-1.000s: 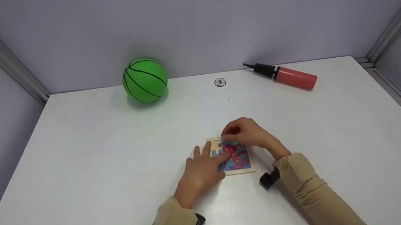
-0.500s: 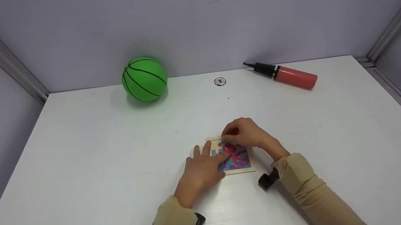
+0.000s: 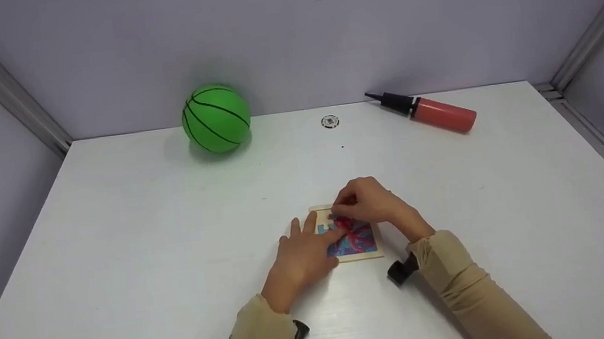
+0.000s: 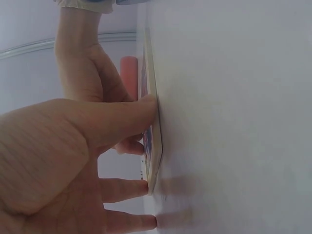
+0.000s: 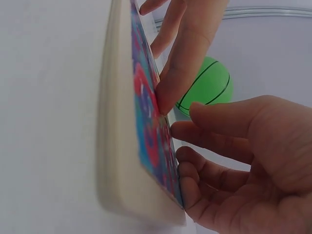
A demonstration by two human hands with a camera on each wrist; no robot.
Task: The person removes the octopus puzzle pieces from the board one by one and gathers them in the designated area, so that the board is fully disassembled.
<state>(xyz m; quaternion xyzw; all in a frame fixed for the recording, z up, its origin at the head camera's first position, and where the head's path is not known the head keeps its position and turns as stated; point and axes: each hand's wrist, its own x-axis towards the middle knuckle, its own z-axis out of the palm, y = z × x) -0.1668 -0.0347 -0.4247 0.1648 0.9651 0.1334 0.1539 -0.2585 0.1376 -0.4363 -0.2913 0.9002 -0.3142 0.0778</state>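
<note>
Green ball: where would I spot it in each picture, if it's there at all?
Head: green ball near the table's far edge, left of centre.
Left wrist: not visible.
Right wrist: green ball right of centre, above the middle, partly behind the left hand.
Shared landmark: the picture puzzle, seen edge-on in left wrist.

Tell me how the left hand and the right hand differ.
The left hand spreads its fingers, while the right hand bends its fingers; whether it holds a piece is unclear. The left hand reaches over the puzzle from its left, whereas the right hand covers its far right corner. Both have tan sleeves.
</note>
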